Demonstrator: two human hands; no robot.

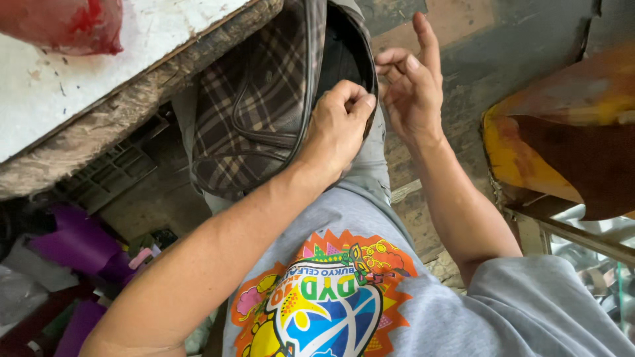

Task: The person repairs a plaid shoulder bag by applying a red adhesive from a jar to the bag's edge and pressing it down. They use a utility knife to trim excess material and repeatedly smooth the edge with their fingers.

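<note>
My left hand [337, 125] pinches the rim of the plaid bag [254, 106], fingers curled tight on the edge, prob. to keep its mouth open. Bag sits on my lap, center-far, just right of the table [79, 92]. Right hand [410, 86] hovers just right of the opening, fingers spread, holding nothing. Table's white top is chipped w/ a worn edge. Purple scraps [73, 244] litter the floor near-left; rusty yellow metal [562, 145] at right.

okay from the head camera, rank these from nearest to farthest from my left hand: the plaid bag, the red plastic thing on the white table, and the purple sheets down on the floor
1. Plaid bag: the left hand grips its rim, so it is touching.
2. Red plastic thing: up and to the left, on the white table.
3. Purple sheets: lowest and farthest left, on the floor under the table.
</note>
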